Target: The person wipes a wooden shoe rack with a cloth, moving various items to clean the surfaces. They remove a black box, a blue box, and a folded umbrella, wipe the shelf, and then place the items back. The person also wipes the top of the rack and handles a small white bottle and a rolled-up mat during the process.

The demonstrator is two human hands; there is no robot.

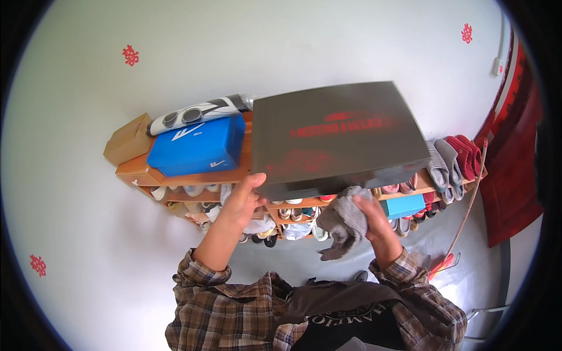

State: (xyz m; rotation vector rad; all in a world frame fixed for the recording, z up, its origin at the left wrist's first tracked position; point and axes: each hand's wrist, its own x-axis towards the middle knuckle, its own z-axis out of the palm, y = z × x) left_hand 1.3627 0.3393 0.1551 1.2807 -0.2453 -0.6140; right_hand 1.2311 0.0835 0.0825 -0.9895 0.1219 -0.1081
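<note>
A large black cardboard box [338, 136] with red print on its lid is held up before me, over the shoe rack. My left hand [246, 199] grips its near left corner, the thumb along the edge. In my right hand [375, 215] is a crumpled grey cloth [347, 221], its loose end hanging down. That hand is at the lower front edge of the box, with the cloth against or just beneath it; how far the fingers support the box is hidden. The box's print is blurred.
The wooden shoe rack [193, 179] holds several pairs of shoes. On top are a blue shoebox [197, 147], a brown carton [128, 140], a patterned roll [197, 115], grey slippers [443, 162] and red slippers [464, 155]. A long-handled dustpan [440, 266] leans at right, near a red door [509, 175].
</note>
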